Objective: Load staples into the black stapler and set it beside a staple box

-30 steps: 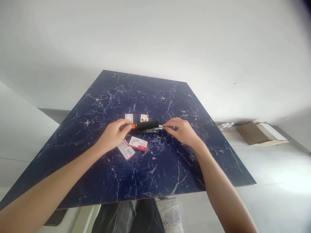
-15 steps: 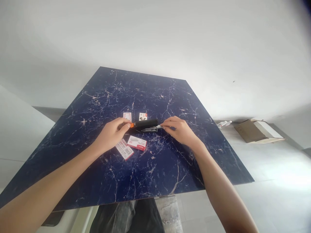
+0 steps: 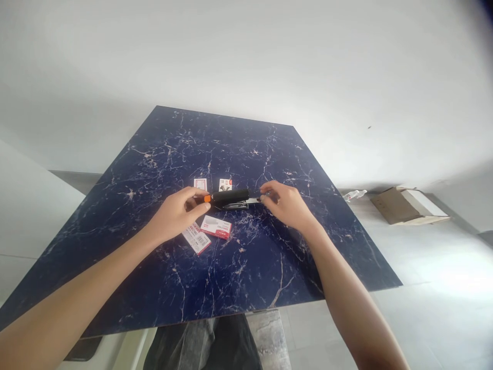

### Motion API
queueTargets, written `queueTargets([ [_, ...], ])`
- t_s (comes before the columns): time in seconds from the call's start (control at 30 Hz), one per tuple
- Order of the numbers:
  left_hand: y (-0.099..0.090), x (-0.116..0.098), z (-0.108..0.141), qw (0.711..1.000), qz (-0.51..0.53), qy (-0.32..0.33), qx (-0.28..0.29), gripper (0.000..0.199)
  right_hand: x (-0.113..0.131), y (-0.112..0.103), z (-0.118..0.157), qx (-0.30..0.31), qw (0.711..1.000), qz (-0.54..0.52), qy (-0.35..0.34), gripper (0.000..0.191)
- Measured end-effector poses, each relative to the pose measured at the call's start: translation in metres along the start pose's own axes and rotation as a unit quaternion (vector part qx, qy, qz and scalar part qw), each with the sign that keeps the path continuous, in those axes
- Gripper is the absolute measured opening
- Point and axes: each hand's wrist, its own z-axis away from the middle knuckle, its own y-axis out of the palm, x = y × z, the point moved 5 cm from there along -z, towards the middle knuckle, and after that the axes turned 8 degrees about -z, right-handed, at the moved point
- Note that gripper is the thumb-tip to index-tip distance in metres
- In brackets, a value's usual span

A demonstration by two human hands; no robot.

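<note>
A black stapler (image 3: 231, 197) with an orange end lies across the middle of the blue marbled table. My left hand (image 3: 185, 206) is closed around its left end, thumb and fingers by the orange part. From the stapler's right end a silver metal tray (image 3: 254, 200) sticks out. At the tray's outer tip is my right hand (image 3: 283, 204), thumb and bent fingers pinching there; the exact contact is small. Just below the stapler lies a white and red staple box (image 3: 216, 226), overlapping a second white and red box (image 3: 197, 240) that sits at an angle.
Behind the stapler are a small white card with a red border (image 3: 200, 184) and another small printed packet (image 3: 225, 184). The marbled table (image 3: 246, 277) ends close to my lap. On the floor at right stand an open cardboard box (image 3: 408, 205) and a white crumpled item (image 3: 355, 195).
My right hand has shifted slightly right, and more of the silver tray shows outside the stapler. My left hand keeps its hold on the orange end.
</note>
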Motion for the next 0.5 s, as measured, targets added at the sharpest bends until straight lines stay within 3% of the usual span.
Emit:
queueTargets([
  [0.13,0.003,-0.007,0.000,0.999,-0.030,0.035,0.002,0.056,0.009,-0.001,0.007,-0.024,0.994,-0.012,0.105,0.043],
  [0.3,0.003,-0.005,-0.001,0.998,-0.045,0.024,-0.025,0.055,0.039,0.031,0.018,0.007,0.980,-0.156,0.121,0.067],
  [0.4,0.002,-0.007,0.001,0.998,-0.042,0.027,-0.036,0.052,0.036,0.046,0.020,0.031,0.954,-0.257,0.148,0.080],
  [0.5,0.011,-0.024,0.004,0.997,-0.042,0.053,-0.026,0.055,0.024,0.056,0.014,0.055,0.921,-0.348,0.164,0.089],
])
